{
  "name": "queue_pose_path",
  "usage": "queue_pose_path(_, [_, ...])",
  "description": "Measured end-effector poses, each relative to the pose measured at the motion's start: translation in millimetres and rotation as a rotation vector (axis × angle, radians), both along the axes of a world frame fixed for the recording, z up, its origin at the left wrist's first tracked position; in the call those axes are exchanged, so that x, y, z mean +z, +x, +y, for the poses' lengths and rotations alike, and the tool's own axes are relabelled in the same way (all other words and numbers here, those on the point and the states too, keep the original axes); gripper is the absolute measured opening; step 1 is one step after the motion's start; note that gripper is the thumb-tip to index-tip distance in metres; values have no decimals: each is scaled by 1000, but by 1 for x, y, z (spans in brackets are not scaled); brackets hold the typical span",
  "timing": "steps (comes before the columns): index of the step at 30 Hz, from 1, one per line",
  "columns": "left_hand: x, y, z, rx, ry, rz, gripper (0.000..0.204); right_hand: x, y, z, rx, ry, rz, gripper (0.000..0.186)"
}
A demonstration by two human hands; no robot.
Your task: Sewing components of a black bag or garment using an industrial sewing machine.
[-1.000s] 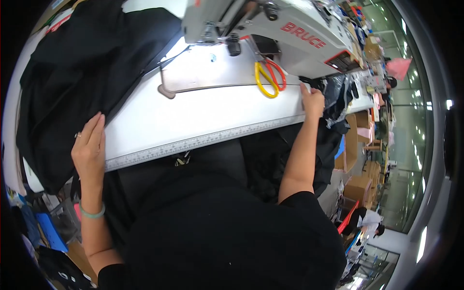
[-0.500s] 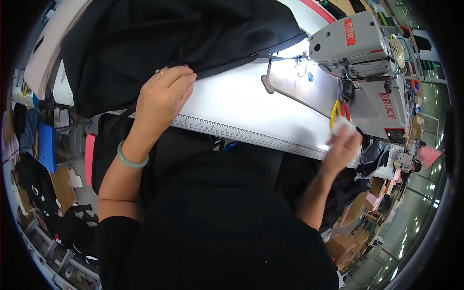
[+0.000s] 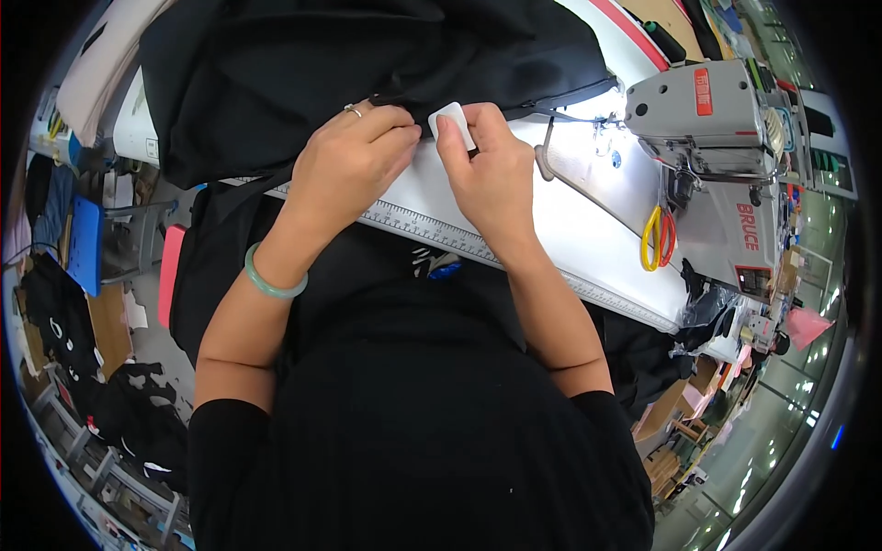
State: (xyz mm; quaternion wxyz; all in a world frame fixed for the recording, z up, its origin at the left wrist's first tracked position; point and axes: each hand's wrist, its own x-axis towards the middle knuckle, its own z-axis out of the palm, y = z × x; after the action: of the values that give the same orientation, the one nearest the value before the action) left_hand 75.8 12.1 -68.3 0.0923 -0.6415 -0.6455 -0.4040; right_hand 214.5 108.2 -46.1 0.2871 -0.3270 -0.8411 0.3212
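Note:
A large piece of black fabric [image 3: 303,55] lies bunched over the far left and middle of the white sewing table. My left hand [image 3: 344,170] is closed on its near edge, with the fingers pinching the cloth. Just to the right, my right hand [image 3: 501,179] grips a flat white tailor's chalk [image 3: 452,109] between thumb and fingers, close beside the fabric edge. A black strip runs from the cloth's right end toward the needle area of a grey sewing machine [image 3: 689,115], which is lit by a lamp.
A ruler strip [image 3: 432,226] lines the table's near edge. Yellow-and-red-handled scissors [image 3: 651,241] lie by the machine's base. Pale fabric [image 3: 96,64] hangs at the far left, near a blue chair [image 3: 85,246]. A plastic bag [image 3: 717,298] sits at the right corner.
My right hand has come from beside the scissors, leftward and away from me, to the fabric edge with the chalk. My left hand still pinches the cloth.

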Motion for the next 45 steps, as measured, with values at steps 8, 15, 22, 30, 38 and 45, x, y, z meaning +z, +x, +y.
queue_pose_path(8, [-1, -1, 2, -5, 60, 25, 14, -1, -3, 1, 26, 19, -39, 19])
queue_pose_path(15, [-3, -2, 1, 6, 42, 38, 15, 2, -9, 2, 27, 32, -84, 18])
queue_pose_path(22, [0, -2, 0, -9, 26, 41, 13, 11, -3, 4, 48, -12, -129, 18])
queue_pose_path(30, [1, 0, 2, -13, 20, 38, 14, 15, 113, 13, -372, 184, 218, 15])
queue_pose_path(38, [2, 1, -1, 22, 8, 22, 14, -25, 324, 90, -1078, 240, -112, 38])
queue_pose_path(45, [6, -9, -36, 382, 22, 67, 53, -18, 368, 103, -1210, 331, -465, 48])
